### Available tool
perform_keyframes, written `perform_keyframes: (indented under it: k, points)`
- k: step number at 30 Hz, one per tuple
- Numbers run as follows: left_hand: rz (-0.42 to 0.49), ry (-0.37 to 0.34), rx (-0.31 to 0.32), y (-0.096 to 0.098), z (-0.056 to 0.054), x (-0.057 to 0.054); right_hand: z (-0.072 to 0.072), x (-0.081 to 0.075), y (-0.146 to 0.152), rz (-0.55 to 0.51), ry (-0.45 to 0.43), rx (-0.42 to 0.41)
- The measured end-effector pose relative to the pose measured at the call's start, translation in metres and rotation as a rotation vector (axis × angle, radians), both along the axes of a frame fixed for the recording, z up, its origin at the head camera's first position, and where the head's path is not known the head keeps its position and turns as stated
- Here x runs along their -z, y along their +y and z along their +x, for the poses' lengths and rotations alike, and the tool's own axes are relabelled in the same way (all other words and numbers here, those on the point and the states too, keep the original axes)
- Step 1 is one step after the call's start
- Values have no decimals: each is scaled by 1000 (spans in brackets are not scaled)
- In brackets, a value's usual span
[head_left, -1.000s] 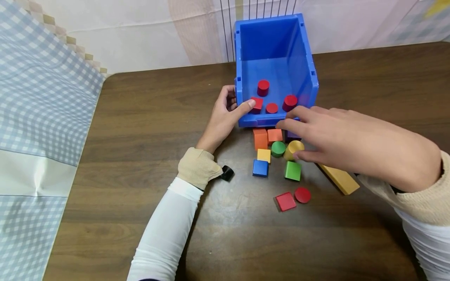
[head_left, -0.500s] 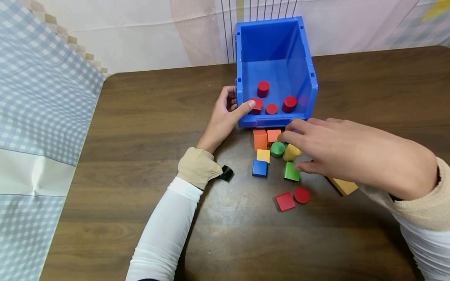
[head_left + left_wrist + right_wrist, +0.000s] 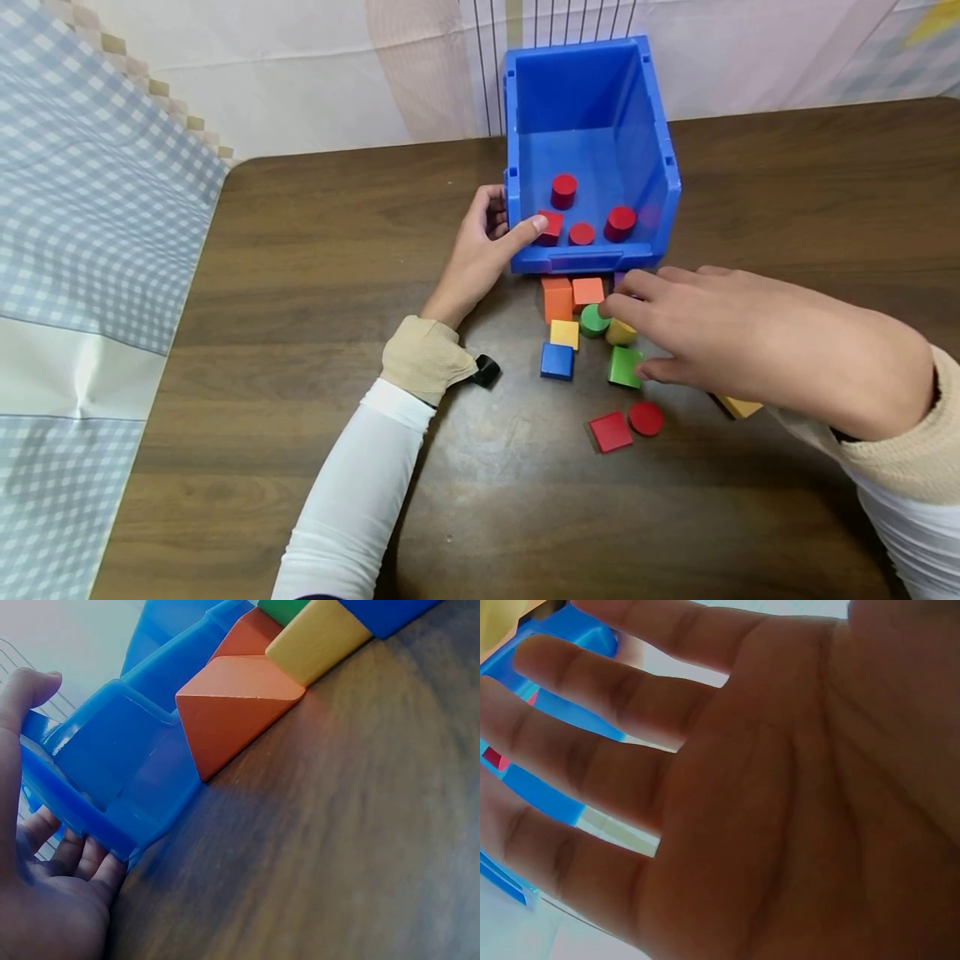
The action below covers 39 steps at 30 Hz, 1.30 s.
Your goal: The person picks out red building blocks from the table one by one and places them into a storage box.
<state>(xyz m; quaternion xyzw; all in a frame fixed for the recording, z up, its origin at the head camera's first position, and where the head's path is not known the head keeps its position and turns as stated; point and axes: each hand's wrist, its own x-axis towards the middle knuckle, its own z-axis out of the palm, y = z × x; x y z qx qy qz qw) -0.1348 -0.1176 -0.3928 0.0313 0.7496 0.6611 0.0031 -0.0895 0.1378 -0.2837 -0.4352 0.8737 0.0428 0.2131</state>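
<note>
In the head view my left hand grips the left front corner of a blue plastic bin. Its thumb lies over the rim and the other fingers are against the outer wall, as the left wrist view also shows. Several red blocks lie inside, among them a red cylinder and a red cube. My right hand hovers with fingers spread over the loose blocks. Its fingertips are near a green cylinder, a yellow cylinder and a green cube. Nothing shows in its palm.
Before the bin stand an orange block, a lighter orange block, a yellow block and a blue block. Closer to me lie a red square block and a red disc. My right hand partly covers a yellow plank.
My right hand has moved from the bin's front edge toward me, over the loose blocks, and covers more of the yellow plank. The left hand and the bin have stayed in place.
</note>
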Motion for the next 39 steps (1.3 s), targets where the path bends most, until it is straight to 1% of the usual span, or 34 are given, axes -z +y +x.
perform_keyframes:
  k: [9, 17, 21, 25, 29, 33, 36, 39]
  points:
    - [-5, -13, 1, 3, -2, -2, 6, 1, 4, -13, 42, -22]
    - [-5, -8, 2, 3, -1, 1, 15, 5, 6, -78, 66, -57]
    - [-3, -6, 2, 2, -1, 1, 17, 6, 4, -48, 39, -49]
    - [-10, -10, 4, 1, 1, 1, 19, 6, 0, 11, -26, -32]
    - [-16, -6, 5, 0, 1, 1, 22, 5, -5, 40, -40, -30]
    - [-14, 2, 1, -1, 0, 1, 28, 8, -5, 16, -15, -79]
    - [-13, -1, -2, -1, 0, 0, 32, 11, -6, 8, -33, -126]
    - [-5, -3, 1, 0, -1, 0, 35, 14, -9, 18, -71, -135]
